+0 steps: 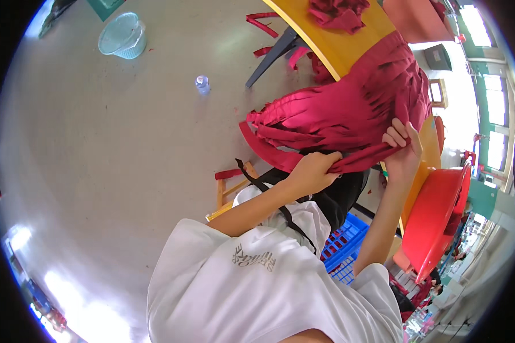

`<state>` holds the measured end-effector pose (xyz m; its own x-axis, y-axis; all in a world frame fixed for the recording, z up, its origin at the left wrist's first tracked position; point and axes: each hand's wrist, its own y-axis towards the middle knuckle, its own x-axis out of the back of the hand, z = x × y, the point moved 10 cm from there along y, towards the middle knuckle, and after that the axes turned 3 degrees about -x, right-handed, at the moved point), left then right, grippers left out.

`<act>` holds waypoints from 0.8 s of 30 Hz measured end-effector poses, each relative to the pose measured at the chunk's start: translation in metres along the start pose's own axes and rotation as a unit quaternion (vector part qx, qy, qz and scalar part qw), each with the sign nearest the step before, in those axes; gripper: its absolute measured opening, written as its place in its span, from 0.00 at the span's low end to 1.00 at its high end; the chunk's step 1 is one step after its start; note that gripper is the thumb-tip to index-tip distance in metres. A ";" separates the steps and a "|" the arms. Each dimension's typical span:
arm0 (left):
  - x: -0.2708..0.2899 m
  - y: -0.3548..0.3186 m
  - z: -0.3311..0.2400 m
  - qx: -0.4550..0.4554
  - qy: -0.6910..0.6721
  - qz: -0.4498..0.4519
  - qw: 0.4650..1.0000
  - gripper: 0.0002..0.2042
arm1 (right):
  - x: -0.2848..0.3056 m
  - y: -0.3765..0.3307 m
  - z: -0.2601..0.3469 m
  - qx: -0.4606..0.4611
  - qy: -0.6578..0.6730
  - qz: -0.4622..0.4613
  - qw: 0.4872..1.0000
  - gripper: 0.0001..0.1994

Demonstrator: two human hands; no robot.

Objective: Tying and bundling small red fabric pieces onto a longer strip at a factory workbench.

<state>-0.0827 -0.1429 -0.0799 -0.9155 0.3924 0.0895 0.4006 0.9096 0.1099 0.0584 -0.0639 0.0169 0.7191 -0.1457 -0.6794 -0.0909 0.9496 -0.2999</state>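
Note:
A large bundle of dark red fabric strips [337, 111] drapes from the yellow table across my lap. My left hand [316, 172] is closed on one strip of this fabric, its fingers pinching the near edge. Farther right, my right hand [404, 150] grips the same strip, with fingers curled round it. Between the two hands the strip runs fairly straight, and a loose end hangs to the left of my left hand. Folds of cloth partly hide the fingertips of both hands.
More red cloth lies on the yellow table [303, 14]. A red plastic basin [435, 223] stands at right, near a blue crate [340, 243]. On the floor are a small clear bottle [202, 85], a pale basket [123, 37] and cloth scraps. A wooden stool [222, 193] shows beside me.

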 end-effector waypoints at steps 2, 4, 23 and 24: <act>0.001 -0.005 0.023 0.000 0.005 -0.010 1.000 0.14 | 0.003 0.009 0.002 -0.010 -0.070 -0.035 0.997 0.12; 0.009 -0.005 0.041 -0.018 0.061 -0.039 0.997 0.15 | -0.005 0.017 0.018 0.009 -0.062 -0.031 0.998 0.11; 0.087 -0.052 0.219 0.224 0.203 -0.197 0.933 0.33 | 0.048 -0.001 0.025 0.038 -0.228 -0.168 0.958 0.12; 0.095 -0.059 0.232 0.235 0.202 -0.195 0.930 0.33 | 0.049 -0.001 0.026 0.041 -0.226 -0.167 0.959 0.12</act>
<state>-0.2026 -0.1273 -0.3077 -0.8601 0.0231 0.5097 -0.1075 0.9684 -0.2252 0.1113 -0.0650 0.0017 0.9253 -0.3284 -0.1894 0.2383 0.8924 -0.3832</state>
